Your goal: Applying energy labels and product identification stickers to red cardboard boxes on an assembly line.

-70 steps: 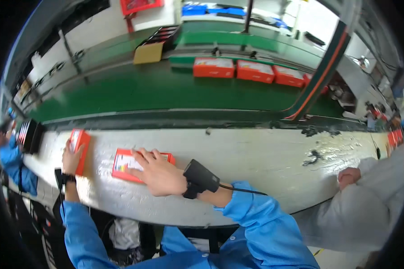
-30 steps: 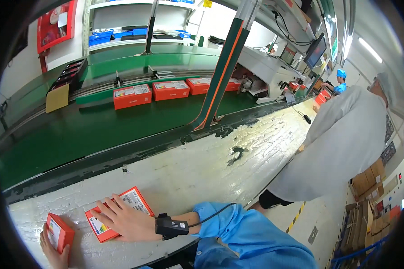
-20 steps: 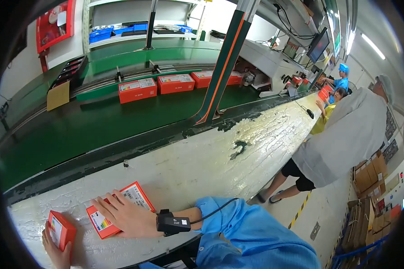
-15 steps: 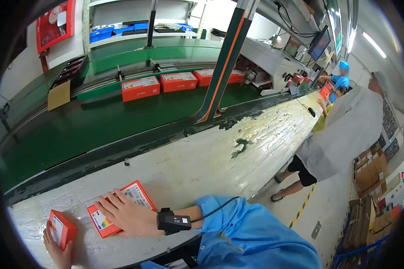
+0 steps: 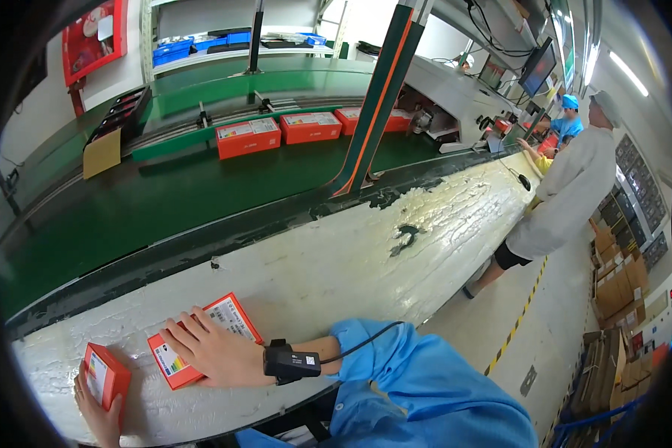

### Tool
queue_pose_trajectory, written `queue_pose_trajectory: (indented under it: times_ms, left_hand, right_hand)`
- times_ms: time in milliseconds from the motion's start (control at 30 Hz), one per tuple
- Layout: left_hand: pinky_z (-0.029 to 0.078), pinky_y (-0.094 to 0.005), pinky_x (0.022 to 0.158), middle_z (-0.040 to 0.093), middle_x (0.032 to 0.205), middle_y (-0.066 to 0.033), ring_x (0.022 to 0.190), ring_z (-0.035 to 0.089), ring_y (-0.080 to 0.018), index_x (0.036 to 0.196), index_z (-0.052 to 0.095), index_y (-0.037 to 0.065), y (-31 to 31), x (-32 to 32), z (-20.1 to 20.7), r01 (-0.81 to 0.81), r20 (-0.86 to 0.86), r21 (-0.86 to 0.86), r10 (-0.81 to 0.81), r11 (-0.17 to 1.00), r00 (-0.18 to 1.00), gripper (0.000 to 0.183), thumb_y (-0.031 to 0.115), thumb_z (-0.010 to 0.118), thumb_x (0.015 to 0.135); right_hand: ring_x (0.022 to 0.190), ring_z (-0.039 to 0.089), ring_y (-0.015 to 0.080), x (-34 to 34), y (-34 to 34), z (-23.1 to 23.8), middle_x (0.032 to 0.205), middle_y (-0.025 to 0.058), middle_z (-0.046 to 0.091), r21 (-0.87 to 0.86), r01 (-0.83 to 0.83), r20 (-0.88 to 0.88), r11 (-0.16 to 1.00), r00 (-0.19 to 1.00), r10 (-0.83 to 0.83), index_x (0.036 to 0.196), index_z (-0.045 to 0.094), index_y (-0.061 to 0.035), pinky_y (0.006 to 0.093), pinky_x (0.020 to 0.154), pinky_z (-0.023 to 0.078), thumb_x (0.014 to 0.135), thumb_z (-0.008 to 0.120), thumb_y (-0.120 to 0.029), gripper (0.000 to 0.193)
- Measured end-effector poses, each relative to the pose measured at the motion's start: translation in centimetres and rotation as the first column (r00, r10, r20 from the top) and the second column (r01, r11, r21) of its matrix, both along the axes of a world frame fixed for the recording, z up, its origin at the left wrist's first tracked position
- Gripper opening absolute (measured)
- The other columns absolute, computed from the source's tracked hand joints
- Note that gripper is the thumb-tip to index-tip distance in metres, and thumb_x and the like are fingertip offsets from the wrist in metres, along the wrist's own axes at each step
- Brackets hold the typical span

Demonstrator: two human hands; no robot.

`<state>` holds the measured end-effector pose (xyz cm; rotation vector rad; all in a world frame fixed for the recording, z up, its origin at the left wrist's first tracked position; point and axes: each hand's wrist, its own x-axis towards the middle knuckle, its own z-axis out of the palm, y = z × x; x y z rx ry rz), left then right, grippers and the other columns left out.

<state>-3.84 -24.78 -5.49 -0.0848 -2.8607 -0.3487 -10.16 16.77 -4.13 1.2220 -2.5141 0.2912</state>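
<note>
Two red cardboard boxes with white printed labels lie on the worn white bench at the lower left. My left hand [image 5: 97, 412] grips the smaller-looking red box [image 5: 110, 379], with the thumb along its near right side and the fingers around its left side. Just to the right, my right hand [image 5: 220, 351] lies over the middle of the second red box [image 5: 239, 317], fingers spread across its labelled top; the thumb is hidden. A strip of bench separates the two boxes. A black device with a cable [image 5: 291, 363] is strapped to my right wrist.
Beyond the white bench [image 5: 313, 276] runs a green conveyor [image 5: 127, 216] carrying several red boxes [image 5: 249, 139]. A dark green post [image 5: 373, 112] rises at the bench's far edge. A person in grey [image 5: 575, 187] stands at the right. Brown cartons [image 5: 620, 287] are stacked behind.
The red boxes on the conveyor have moved a little to the right. The person in grey stands more upright and farther off. Both my hands stay on their boxes.
</note>
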Motion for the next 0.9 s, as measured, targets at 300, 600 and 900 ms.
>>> queue_pose_trajectory:
  times_ms: [300, 600, 900]
  left_hand:
    - [0.028, -0.0498, 0.122, 0.048, 0.156, -0.0189, 0.144, 0.041, -0.0423, 0.156, 0.04, 0.004, 1.4, 0.1, 1.0, -0.006, 0.004, 0.074, 0.006, 0.997, 1.0, 0.092, 0.02, 0.076, 0.072]
    - [0.029, -0.0502, 0.122, 0.048, 0.155, -0.0199, 0.142, 0.042, -0.0442, 0.155, 0.04, 0.004, 1.9, 0.3, 1.5, -0.023, 0.019, 0.077, 0.022, 0.997, 1.0, 0.092, 0.022, 0.078, 0.073]
    - [0.03, -0.0534, 0.119, 0.049, 0.151, -0.0229, 0.139, 0.043, -0.0463, 0.156, 0.039, 0.006, 1.4, 0.2, 0.7, -0.026, 0.017, 0.041, 0.025, 0.999, 1.0, 0.096, 0.027, 0.077, 0.071]
  right_hand:
    - [0.133, 0.047, 0.0408, -0.1, 0.0, -0.1, 0.145, 0.0259, 0.05, -0.016, 0.005, -0.037, 1.0, 0.999, -0.005, 0.147, 0.044, 0.0119, 0.0546, 0.118, 0.033, 0.096, 0.057, -0.063, 0.092]
    - [0.134, 0.046, 0.0413, 0.0, -0.1, -0.1, 0.147, 0.0264, 0.049, -0.018, 0.006, -0.014, 1.0, 1.0, -0.007, 0.147, 0.044, 0.0118, 0.0548, 0.118, 0.033, 0.094, 0.06, -0.061, 0.092]
    - [0.14, 0.042, 0.0433, 0.0, 0.2, -1.0, 0.15, 0.0268, 0.047, -0.123, -0.058, -0.025, 0.991, 0.998, 0.055, 0.146, 0.048, 0.0081, 0.0568, 0.12, 0.029, 0.092, 0.066, -0.057, 0.086]
